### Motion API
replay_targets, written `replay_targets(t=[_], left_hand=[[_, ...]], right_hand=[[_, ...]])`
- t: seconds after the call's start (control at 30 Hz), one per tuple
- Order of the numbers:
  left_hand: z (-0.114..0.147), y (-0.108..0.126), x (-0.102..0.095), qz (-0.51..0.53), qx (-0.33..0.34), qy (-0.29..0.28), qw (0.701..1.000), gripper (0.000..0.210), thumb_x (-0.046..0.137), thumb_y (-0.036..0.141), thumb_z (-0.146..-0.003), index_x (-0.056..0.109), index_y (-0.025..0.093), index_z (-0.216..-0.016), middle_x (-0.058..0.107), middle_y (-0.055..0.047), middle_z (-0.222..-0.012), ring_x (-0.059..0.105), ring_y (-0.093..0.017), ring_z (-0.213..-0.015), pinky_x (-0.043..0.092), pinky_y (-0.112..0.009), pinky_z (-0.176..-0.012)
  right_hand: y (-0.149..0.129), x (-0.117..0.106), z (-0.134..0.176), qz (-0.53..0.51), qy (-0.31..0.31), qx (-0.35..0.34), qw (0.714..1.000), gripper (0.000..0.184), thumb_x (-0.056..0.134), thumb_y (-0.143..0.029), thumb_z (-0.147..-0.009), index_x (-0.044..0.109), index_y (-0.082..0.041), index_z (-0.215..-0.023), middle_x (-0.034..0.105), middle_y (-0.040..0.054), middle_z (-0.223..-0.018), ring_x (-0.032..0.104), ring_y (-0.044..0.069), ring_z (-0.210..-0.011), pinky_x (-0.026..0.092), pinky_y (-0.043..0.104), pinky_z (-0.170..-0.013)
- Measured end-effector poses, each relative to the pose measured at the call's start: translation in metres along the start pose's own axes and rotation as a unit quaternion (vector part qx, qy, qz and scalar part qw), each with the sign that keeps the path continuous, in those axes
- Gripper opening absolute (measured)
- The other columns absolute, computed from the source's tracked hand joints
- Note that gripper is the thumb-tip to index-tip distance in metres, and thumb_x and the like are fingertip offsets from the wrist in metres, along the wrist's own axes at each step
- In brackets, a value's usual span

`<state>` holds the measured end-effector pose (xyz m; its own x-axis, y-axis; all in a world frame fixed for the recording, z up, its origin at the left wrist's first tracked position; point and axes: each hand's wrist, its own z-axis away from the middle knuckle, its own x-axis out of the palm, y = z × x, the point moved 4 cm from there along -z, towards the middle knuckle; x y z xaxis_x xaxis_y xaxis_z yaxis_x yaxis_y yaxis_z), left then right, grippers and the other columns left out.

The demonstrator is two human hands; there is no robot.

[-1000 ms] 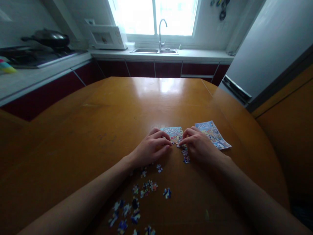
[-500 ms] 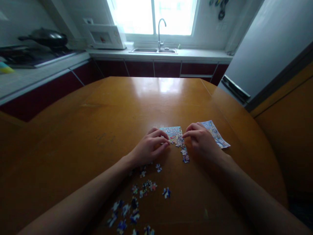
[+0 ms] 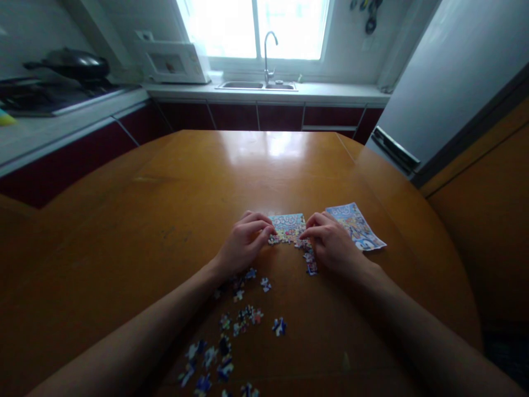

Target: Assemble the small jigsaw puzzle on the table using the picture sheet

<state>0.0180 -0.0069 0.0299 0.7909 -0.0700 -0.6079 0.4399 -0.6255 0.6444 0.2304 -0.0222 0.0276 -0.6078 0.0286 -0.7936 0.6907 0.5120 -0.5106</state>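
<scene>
A partly joined jigsaw puzzle (image 3: 289, 222) lies on the table between my hands, with a narrow strip of joined pieces running down its right side. At its left edge, my left hand (image 3: 247, 237) has thumb and fingertips drawn together on the border pieces. My right hand (image 3: 330, 238) is curled over the right edge, its index fingertip pressed on pieces near the lower right corner. The thumb of that hand is mostly hidden. Partly under the right hand sits a printed picture sheet (image 3: 360, 226) with matching colours.
Loose jigsaw pieces (image 3: 248, 317) are scattered near me by my left forearm, with a single piece (image 3: 279, 326) apart from them. The wooden table (image 3: 231, 176) reaches toward a counter with a sink (image 3: 243, 85). A fridge (image 3: 450, 71) stands at the right.
My left hand has drawn back leftward to the puzzle's left edge, uncovering its lower pieces. My right index fingertip has moved left and down onto the lower right pieces. The view shifted slightly.
</scene>
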Motion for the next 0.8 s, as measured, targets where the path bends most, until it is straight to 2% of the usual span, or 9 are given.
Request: replay_targets(t=[0.1,0.3,0.47,0.67,0.8], left_hand=[[0.0,-0.004,-0.001,0.004,-0.012,0.017,1.0,0.027,0.052,0.029,-0.096,0.071,0.019,-0.079,0.067,-0.004,-0.089,0.058,-0.018,-0.09,0.046,-0.034,-0.084],[0.0,-0.009,-0.002,0.014,-0.057,0.034,0.998,0.028,0.052,0.03,-0.096,0.072,0.02,-0.078,0.066,-0.004,-0.088,0.058,-0.019,-0.09,0.046,-0.035,-0.084],[0.0,-0.01,-0.003,0.028,-0.068,0.04,0.997,0.027,0.052,0.03,-0.095,0.072,0.02,-0.079,0.066,-0.004,-0.089,0.059,-0.019,-0.092,0.046,-0.035,-0.085],[0.001,-0.012,-0.004,0.024,-0.067,0.043,0.997,0.027,0.053,0.028,-0.095,0.071,0.019,-0.078,0.066,-0.004,-0.089,0.059,-0.019,-0.09,0.046,-0.035,-0.083],[-0.001,-0.01,-0.004,0.023,-0.066,0.045,0.997,0.026,0.053,0.028,-0.094,0.071,0.019,-0.077,0.066,-0.004,-0.088,0.059,-0.019,-0.09,0.046,-0.035,-0.083]], right_hand=[[0.0,0.0,0.0,-0.006,0.014,0.008,1.0,0.033,0.055,-0.002,-0.084,0.079,-0.025,-0.082,0.065,0.0078,-0.091,0.054,0.022,-0.094,0.048,0.036,-0.08],[-0.004,0.005,0.0,-0.002,-0.025,0.004,1.0,0.036,0.057,0.004,-0.078,0.079,-0.025,-0.078,0.064,0.0057,-0.087,0.053,0.021,-0.09,0.047,0.034,-0.078],[-0.004,0.005,0.0,-0.008,-0.028,0.017,0.999,0.038,0.057,0.005,-0.077,0.079,-0.025,-0.079,0.065,0.0054,-0.089,0.054,0.021,-0.092,0.047,0.033,-0.079],[-0.002,0.008,0.002,-0.011,-0.021,0.025,0.999,0.039,0.056,0.006,-0.074,0.078,-0.025,-0.079,0.065,0.0048,-0.089,0.054,0.021,-0.092,0.047,0.035,-0.08],[-0.004,0.007,0.001,-0.022,0.018,0.018,0.999,0.034,0.055,0.003,-0.078,0.076,-0.023,-0.077,0.065,0.0054,-0.09,0.053,0.022,-0.093,0.047,0.035,-0.082]])
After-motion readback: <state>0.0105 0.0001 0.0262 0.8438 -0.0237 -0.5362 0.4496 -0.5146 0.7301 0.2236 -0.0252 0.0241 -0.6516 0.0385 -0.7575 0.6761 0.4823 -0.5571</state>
